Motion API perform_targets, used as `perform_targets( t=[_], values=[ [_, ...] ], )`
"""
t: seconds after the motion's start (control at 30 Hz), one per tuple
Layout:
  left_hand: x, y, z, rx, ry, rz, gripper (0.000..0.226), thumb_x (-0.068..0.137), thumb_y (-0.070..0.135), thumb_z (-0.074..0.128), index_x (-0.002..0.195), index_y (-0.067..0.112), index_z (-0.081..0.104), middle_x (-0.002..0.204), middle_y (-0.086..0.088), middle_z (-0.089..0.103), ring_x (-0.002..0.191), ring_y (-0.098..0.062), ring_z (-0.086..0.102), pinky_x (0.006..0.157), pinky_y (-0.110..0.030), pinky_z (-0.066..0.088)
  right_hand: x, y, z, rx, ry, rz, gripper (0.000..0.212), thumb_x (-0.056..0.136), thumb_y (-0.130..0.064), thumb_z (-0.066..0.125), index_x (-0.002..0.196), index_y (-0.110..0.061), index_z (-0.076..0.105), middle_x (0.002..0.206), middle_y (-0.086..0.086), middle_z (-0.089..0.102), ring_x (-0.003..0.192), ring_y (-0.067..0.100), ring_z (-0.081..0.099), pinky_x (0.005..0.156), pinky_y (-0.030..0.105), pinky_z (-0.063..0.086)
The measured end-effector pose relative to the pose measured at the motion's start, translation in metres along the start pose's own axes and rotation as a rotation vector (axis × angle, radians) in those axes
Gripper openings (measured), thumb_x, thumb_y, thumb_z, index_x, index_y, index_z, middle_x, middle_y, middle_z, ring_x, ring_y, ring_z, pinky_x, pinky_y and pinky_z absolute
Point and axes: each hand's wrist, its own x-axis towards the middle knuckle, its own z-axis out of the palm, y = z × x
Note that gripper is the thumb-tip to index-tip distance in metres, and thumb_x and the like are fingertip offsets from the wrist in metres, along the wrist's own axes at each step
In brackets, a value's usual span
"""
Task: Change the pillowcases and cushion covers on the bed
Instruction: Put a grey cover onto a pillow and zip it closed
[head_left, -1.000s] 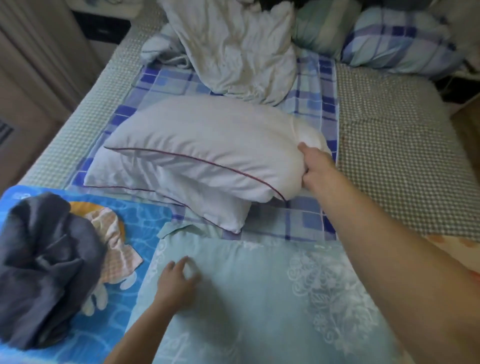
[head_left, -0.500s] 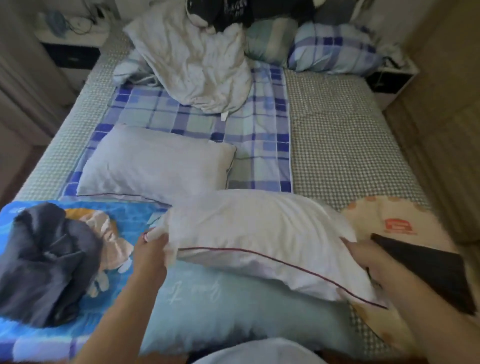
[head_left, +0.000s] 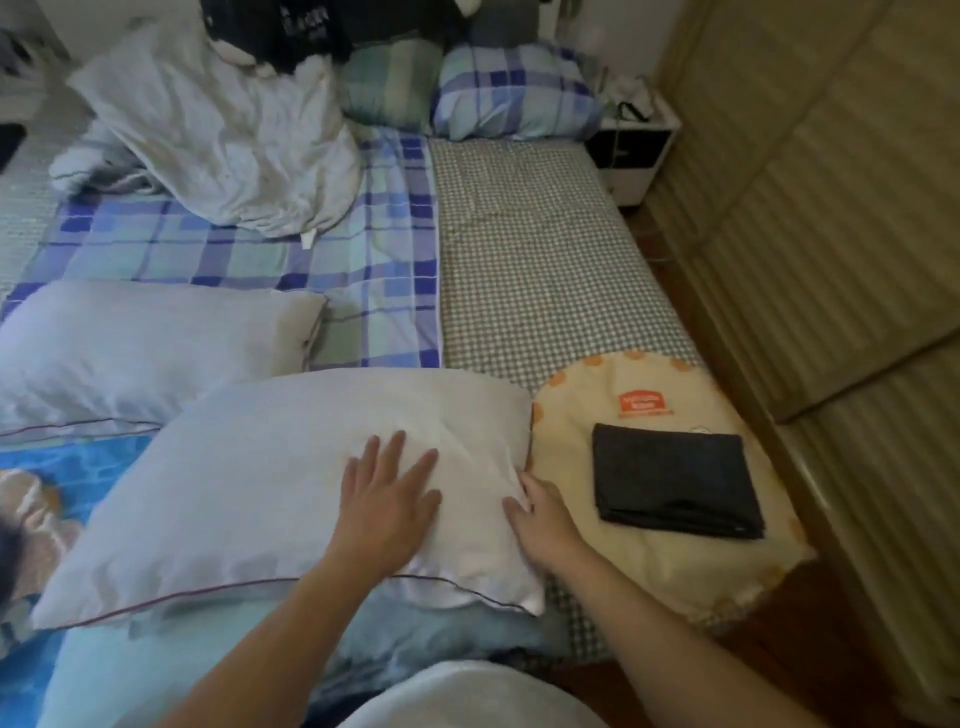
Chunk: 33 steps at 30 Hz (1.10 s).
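A white pillow with dark red piping (head_left: 249, 483) lies across the near end of the bed, on top of a light blue pillowcase (head_left: 171, 670). My left hand (head_left: 387, 501) presses flat on its right half, fingers spread. My right hand (head_left: 537, 525) touches the pillow's right edge; its fingertips are partly tucked against the fabric. A second white pillow (head_left: 140, 353) lies further left on the plaid sheet. A folded dark cloth (head_left: 675, 480) sits on a cream cushion (head_left: 649, 577) at the right.
A crumpled white cover (head_left: 223, 140) and two plaid pillows (head_left: 514, 93) lie at the head of the checked bed (head_left: 540, 260). A bedside table (head_left: 631, 150) and wooden wardrobe doors (head_left: 831, 234) stand on the right. A blue printed blanket (head_left: 67, 467) lies at the left.
The piped pillow came off the other pillow and was carried toward me; it now lies flat on the blue pillowcase. Both hands let go of its ends and moved to its right half.
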Motion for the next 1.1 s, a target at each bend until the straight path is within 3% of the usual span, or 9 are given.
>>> perform_targets(
  t=[0.07, 0.17, 0.3, 0.4, 0.5, 0.67, 0.77, 0.87, 1.1],
  values=[
    [0.010, 0.038, 0.010, 0.085, -0.129, -0.025, 0.064, 0.094, 0.059, 0.017, 0.154, 0.040, 0.032, 0.166, -0.012, 0.015, 0.152, -0.041, 0.011, 0.119, -0.060, 0.013, 0.002, 0.035, -0.028, 0.041, 0.014, 0.068, 0.045, 0.101, -0.027, 0.052, 0.145, -0.018, 0.050, 0.146, 0.004, 0.045, 0.127, 0.021, 0.052, 0.096, 0.021, 0.040],
    [0.013, 0.079, 0.014, 0.134, 0.019, 0.059, 0.054, 0.095, 0.045, 0.030, 0.138, 0.028, 0.058, 0.151, -0.016, 0.045, 0.141, -0.043, 0.036, 0.112, -0.062, 0.033, 0.015, 0.114, -0.065, -0.052, 0.000, 0.174, 0.035, 0.101, -0.025, 0.056, 0.135, -0.020, 0.056, 0.148, 0.005, 0.043, 0.128, 0.022, 0.051, 0.095, 0.027, 0.044],
    [0.008, 0.117, 0.023, 0.187, 0.034, 0.195, 0.050, 0.092, 0.040, 0.037, 0.132, 0.028, 0.064, 0.143, -0.014, 0.054, 0.136, -0.041, 0.044, 0.110, -0.058, 0.035, 0.049, 0.221, -0.104, -0.297, -0.095, 0.164, 0.038, 0.103, -0.026, 0.050, 0.141, -0.019, 0.054, 0.164, 0.002, 0.020, 0.148, 0.022, 0.028, 0.113, 0.031, 0.033],
    [0.005, 0.129, 0.029, 0.224, 0.016, 0.179, 0.051, 0.089, 0.038, 0.040, 0.132, 0.027, 0.064, 0.141, -0.014, 0.055, 0.135, -0.042, 0.044, 0.110, -0.058, 0.035, 0.073, 0.252, -0.124, -0.494, -0.129, 0.101, 0.035, 0.104, -0.020, 0.044, 0.135, -0.024, 0.058, 0.167, -0.003, 0.001, 0.137, 0.027, 0.039, 0.099, 0.033, 0.042],
    [0.003, 0.137, 0.031, 0.234, 0.013, 0.151, 0.052, 0.086, 0.037, 0.041, 0.133, 0.028, 0.063, 0.140, -0.014, 0.056, 0.134, -0.042, 0.044, 0.109, -0.059, 0.035, 0.094, 0.248, -0.131, -0.601, -0.110, 0.030, 0.033, 0.103, -0.014, 0.041, 0.126, -0.021, 0.063, 0.167, -0.005, -0.011, 0.133, 0.031, 0.039, 0.103, 0.039, 0.044],
    [-0.002, 0.141, 0.028, 0.218, 0.045, 0.102, 0.051, 0.086, 0.037, 0.040, 0.132, 0.029, 0.062, 0.141, -0.012, 0.054, 0.134, -0.040, 0.043, 0.109, -0.058, 0.033, 0.106, 0.231, -0.130, -0.350, 0.159, 0.004, 0.030, 0.096, -0.002, 0.047, 0.124, -0.002, 0.060, 0.136, 0.015, 0.049, 0.117, 0.037, 0.052, 0.094, 0.042, 0.048],
    [-0.005, 0.142, 0.025, 0.189, 0.039, 0.047, 0.049, 0.086, 0.037, 0.039, 0.125, 0.026, 0.067, 0.138, -0.014, 0.057, 0.129, -0.041, 0.047, 0.105, -0.059, 0.041, 0.093, 0.200, -0.167, -0.072, 0.448, 0.071, 0.010, 0.093, -0.004, 0.060, 0.102, -0.008, 0.058, 0.106, 0.012, 0.058, 0.098, 0.033, 0.059, 0.079, 0.040, 0.048],
    [-0.011, 0.135, 0.023, 0.154, -0.022, -0.025, 0.052, 0.087, 0.041, 0.035, 0.123, 0.027, 0.070, 0.138, -0.013, 0.058, 0.128, -0.040, 0.049, 0.105, -0.055, 0.043, 0.071, 0.162, -0.227, 0.076, 0.552, 0.115, 0.022, 0.094, -0.007, 0.060, 0.109, -0.019, 0.050, 0.103, 0.006, 0.060, 0.090, 0.025, 0.057, 0.072, 0.034, 0.044],
    [-0.012, 0.187, -0.037, -0.358, -0.119, -0.074, 0.053, 0.092, 0.057, 0.055, 0.139, 0.031, 0.056, 0.140, 0.006, 0.056, 0.127, -0.012, 0.051, 0.105, -0.025, 0.037, -0.030, 0.046, -0.343, -0.315, 0.490, -0.226, 0.020, 0.080, -0.024, 0.060, 0.092, -0.033, 0.073, 0.091, -0.003, 0.073, 0.089, 0.027, 0.065, 0.075, 0.038, 0.055]
  ],
)
